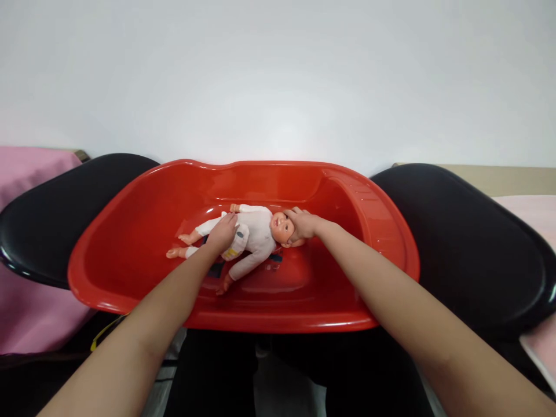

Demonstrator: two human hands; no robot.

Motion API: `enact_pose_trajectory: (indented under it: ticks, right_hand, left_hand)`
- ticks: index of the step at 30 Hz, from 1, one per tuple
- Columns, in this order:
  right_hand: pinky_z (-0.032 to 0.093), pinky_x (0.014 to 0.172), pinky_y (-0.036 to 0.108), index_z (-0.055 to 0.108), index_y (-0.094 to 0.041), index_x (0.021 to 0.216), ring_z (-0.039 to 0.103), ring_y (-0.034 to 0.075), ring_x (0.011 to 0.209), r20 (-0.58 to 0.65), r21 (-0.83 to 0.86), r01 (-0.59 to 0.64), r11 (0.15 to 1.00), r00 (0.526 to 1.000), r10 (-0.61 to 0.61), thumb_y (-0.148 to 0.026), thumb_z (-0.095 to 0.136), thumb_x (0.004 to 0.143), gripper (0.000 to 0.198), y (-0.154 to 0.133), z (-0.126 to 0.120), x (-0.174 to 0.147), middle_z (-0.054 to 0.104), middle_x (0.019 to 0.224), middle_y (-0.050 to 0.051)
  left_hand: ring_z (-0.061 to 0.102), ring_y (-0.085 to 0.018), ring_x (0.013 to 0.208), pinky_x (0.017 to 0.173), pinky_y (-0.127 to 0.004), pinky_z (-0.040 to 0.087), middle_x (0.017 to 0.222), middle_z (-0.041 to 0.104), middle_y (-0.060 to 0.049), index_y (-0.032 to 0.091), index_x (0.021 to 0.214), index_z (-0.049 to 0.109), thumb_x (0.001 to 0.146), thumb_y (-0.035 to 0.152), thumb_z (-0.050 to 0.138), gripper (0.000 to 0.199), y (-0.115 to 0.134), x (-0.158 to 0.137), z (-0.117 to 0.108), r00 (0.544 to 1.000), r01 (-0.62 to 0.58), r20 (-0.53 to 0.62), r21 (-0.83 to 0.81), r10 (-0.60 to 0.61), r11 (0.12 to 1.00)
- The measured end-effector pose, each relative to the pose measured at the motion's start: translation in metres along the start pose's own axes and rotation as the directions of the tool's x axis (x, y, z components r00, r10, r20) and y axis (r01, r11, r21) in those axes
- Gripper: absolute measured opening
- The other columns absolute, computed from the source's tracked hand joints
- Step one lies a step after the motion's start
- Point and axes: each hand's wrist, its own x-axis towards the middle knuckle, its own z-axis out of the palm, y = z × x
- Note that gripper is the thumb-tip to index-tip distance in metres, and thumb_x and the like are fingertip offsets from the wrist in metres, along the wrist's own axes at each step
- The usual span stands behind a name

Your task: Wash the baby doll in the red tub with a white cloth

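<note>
A baby doll (256,229) lies on its back in a red baby bathtub (260,322), its head to the right and its feet to the left. It has a white cloth body and what looks like a white diaper (238,242) with a coloured print at its hips. My left hand (223,233) is at the diaper, fingers curled on its upper edge; the fingertips are partly hidden. Around the top of the doll's head (282,227) my right hand (303,223) is closed, fingers on the far side and the palm on the crown.
The tub rests between two black padded seats, one on the left (73,208) and one on the right (460,243). A white wall (278,75) rises right behind the tub. Pink cloth (35,179) hangs at the far left. My legs are below the tub's near rim.
</note>
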Motion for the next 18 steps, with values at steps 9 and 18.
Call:
enact_pose_trajectory:
  ticks: [9,18]
  right_hand:
    - [0.043,0.105,0.052,0.044,-0.033,0.140,0.050,0.038,0.124,-0.015,0.014,0.067,0.998,0.998,-0.067,-0.056,0.088,0.050,0.103,-0.003,-0.001,-0.004,0.049,0.134,0.010]
    - [0.047,0.101,0.049,0.042,-0.028,0.141,0.052,0.037,0.122,0.034,0.036,-0.008,0.999,0.999,0.007,-0.057,0.087,0.051,0.104,0.000,-0.001,-0.002,0.049,0.132,0.012]
  left_hand:
    - [0.050,-0.031,0.132,0.108,-0.042,0.038,0.140,0.056,-0.020,0.012,0.131,0.057,0.102,0.031,0.032,0.043,-0.021,-0.014,-0.022,0.932,0.332,0.091,0.174,-0.350,0.927]
    - [0.051,-0.034,0.129,0.111,-0.051,0.031,0.134,0.059,-0.023,0.009,0.128,0.058,0.101,0.034,0.028,0.047,-0.055,-0.026,-0.031,0.831,0.508,0.112,0.249,-0.545,0.825]
